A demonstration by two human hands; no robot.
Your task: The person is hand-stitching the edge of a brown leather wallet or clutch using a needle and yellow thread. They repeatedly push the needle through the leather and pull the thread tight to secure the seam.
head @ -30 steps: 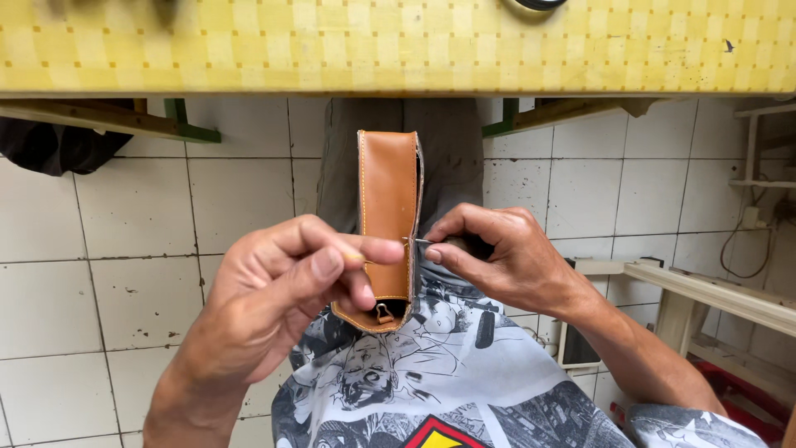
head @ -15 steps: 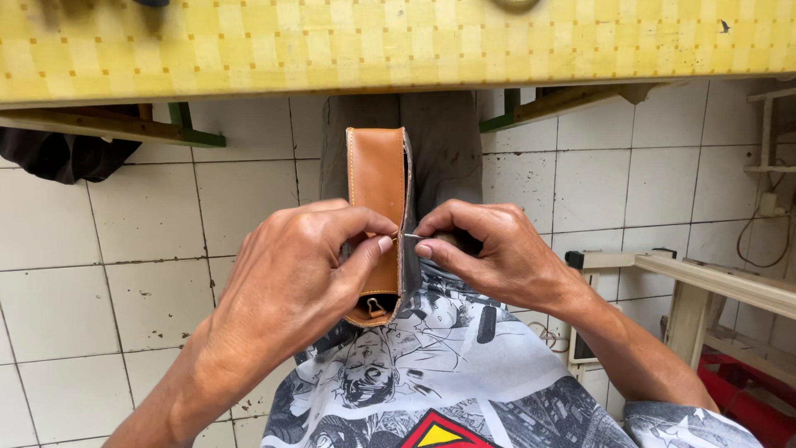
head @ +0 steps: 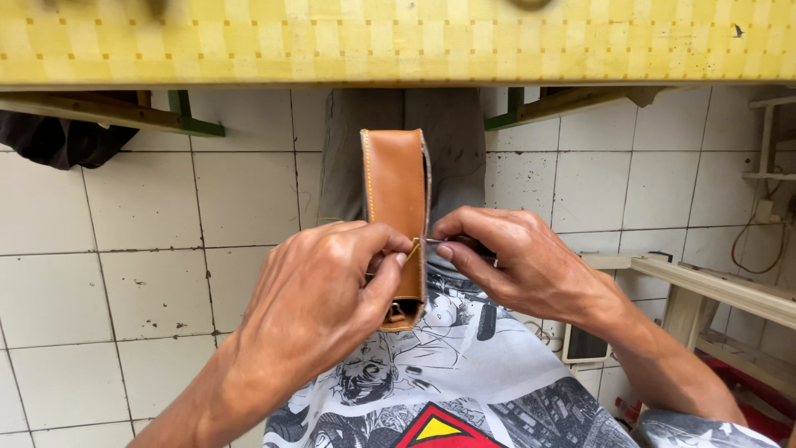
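white tiled floor (head: 141,249) below, l hand (head: 323,307) pinches tan leather case (head: 396,207) upright on lap to steady its edge, r hand (head: 514,265) pinching needle (head: 433,241) w/ yellow thread (head: 412,250) at seam.

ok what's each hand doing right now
left hand: closed, pinching the tan stitched leather case
right hand: closed, pinching a thin metal needle at the case's edge

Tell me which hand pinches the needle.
The right hand pinches the needle at the leather strap's edge; the left hand only grips the strap.
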